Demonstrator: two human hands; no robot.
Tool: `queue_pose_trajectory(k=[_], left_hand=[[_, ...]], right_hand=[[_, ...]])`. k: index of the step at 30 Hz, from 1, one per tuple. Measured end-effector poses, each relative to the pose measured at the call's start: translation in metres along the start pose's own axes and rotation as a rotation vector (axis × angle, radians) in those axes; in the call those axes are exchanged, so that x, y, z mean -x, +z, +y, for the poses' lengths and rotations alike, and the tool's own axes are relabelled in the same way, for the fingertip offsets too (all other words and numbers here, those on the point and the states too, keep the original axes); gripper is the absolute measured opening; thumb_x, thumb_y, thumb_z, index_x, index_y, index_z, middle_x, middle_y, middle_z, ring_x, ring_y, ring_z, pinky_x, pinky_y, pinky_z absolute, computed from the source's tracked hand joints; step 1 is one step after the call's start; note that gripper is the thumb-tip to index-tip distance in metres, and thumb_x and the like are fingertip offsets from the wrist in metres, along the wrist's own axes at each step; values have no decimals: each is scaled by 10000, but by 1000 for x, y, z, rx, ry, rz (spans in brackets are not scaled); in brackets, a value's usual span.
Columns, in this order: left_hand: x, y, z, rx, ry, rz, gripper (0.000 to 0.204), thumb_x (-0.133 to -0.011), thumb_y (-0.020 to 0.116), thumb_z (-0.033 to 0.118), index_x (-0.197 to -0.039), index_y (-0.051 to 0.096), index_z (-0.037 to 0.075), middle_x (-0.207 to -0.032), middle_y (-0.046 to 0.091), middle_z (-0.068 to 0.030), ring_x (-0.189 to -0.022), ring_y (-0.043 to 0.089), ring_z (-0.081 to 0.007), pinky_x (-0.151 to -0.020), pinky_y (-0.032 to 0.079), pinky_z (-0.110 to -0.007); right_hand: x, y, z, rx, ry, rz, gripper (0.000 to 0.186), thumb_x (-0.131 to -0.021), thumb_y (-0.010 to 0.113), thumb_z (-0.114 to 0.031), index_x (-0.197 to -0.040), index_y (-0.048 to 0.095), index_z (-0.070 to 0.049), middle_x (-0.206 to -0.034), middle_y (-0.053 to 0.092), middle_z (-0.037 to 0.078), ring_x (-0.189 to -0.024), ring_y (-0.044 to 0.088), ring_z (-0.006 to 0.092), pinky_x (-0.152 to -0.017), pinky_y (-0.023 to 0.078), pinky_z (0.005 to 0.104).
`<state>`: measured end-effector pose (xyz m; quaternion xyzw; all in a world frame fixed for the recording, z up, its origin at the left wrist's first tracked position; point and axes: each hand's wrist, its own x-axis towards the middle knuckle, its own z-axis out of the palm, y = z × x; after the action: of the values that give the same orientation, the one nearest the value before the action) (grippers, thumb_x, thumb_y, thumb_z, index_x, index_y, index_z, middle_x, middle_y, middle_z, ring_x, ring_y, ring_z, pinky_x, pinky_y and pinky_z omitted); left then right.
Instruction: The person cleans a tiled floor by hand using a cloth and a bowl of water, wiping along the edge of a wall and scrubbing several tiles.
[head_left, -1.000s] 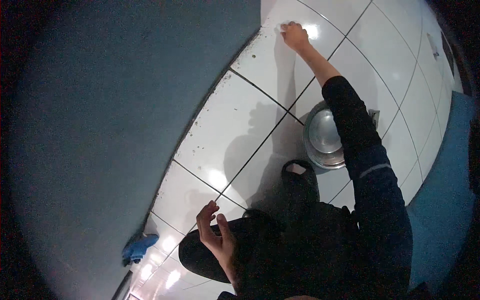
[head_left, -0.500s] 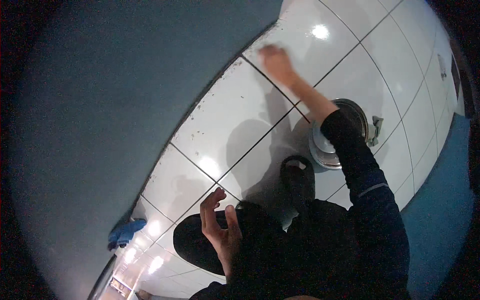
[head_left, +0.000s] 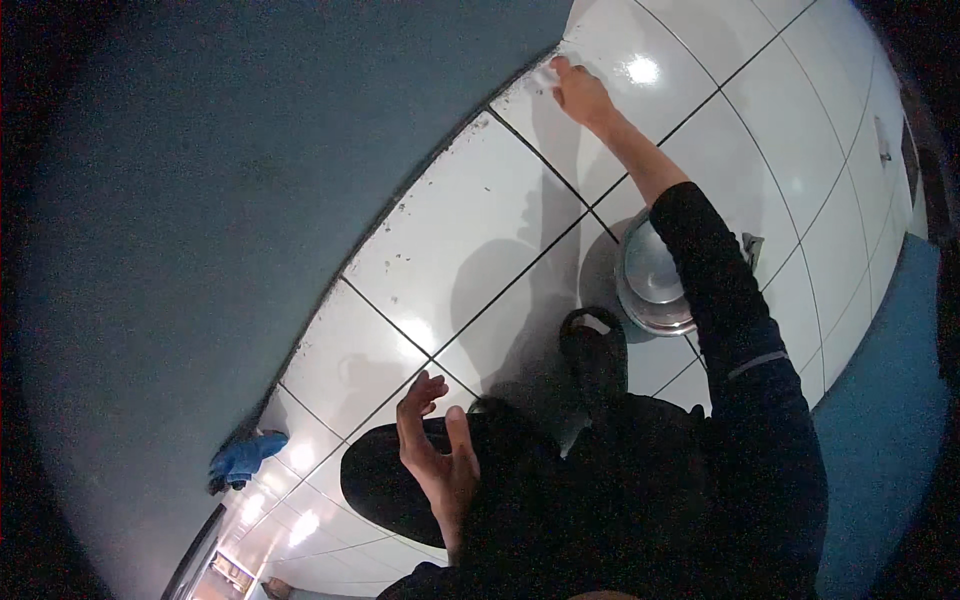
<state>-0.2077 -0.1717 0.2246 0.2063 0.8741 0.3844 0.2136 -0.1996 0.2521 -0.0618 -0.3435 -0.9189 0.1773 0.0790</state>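
My right hand [head_left: 582, 95] reaches to the far edge of the white tiled floor [head_left: 450, 210], where the tiles meet the grey-blue wall [head_left: 220, 200]. Its fingers are bent and pressed together at the tile surface; a small whitish patch shows by the fingertips, but I cannot make out what they hold. Dark specks of dirt lie along that tile edge. My left hand [head_left: 440, 465] hangs above my dark shoe [head_left: 385, 480], fingers half curled, thumb apart, nothing in it. A round shiny metal bucket [head_left: 645, 285] stands beneath my right forearm, partly hidden by the sleeve.
A blue crumpled thing, perhaps a cloth or glove [head_left: 248, 458], lies against the wall's foot at the lower left. Beside the bucket is a small metal piece [head_left: 752, 248]. Another blue wall [head_left: 880, 360] rises at the right. My other shoe [head_left: 594, 350] is next to the bucket.
My right hand has moved a little right and farther away along the tile edge, and its blur has lessened. The left hand has barely moved.
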Motion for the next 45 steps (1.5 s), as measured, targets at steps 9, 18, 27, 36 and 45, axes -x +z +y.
queue_pose_trajectory(k=[9, 18, 27, 36, 45], left_hand=[[0, -4, -1, 14, -93, 15, 331, -863, 543, 147, -1165, 533, 10, -1069, 598, -140, -995, 563, -236, -855, 418, -383], [3, -7, -1, -22, -61, 59, 313, -880, 536, 162, -1148, 536, 0, -1077, 585, -142, -1003, 553, -239, -855, 408, -377], [-3, 0, 1, -36, -45, 0, 298, -871, 535, 137, -1146, 539, 21, -1095, 574, -138, -981, 549, -237, -835, 413, -373], [-3, 2, 3, -42, -37, -4, 297, -871, 532, 134, -1144, 544, 18, -1086, 577, -132, -968, 553, -235, -819, 412, -370], [-6, 5, 4, -40, -18, -21, 302, -868, 537, 128, -1147, 537, 14, -1110, 575, -140, -972, 562, -244, -814, 427, -376]], right_hand=[[17, 16, -31, 77, -119, -20, 395, -791, 572, -151, -1148, 425, -65, -899, 611, 160, -883, 600, 331, -719, 501, 505], [30, 15, -19, 101, -236, -31, 440, -792, 597, -177, -1178, 401, -99, -887, 607, 172, -885, 603, 352, -677, 522, 486], [10, 1, -31, 74, -68, -157, 441, -813, 545, -139, -1220, 385, -78, -917, 609, 190, -929, 600, 349, -691, 526, 476], [-13, -12, -9, 79, -17, -54, 466, -819, 569, -144, -1241, 387, -64, -909, 621, 201, -934, 597, 350, -689, 521, 491], [-8, -3, -11, 23, -88, -88, 531, -770, 602, -94, -1249, 376, -58, -885, 623, 180, -890, 608, 355, -721, 518, 479]])
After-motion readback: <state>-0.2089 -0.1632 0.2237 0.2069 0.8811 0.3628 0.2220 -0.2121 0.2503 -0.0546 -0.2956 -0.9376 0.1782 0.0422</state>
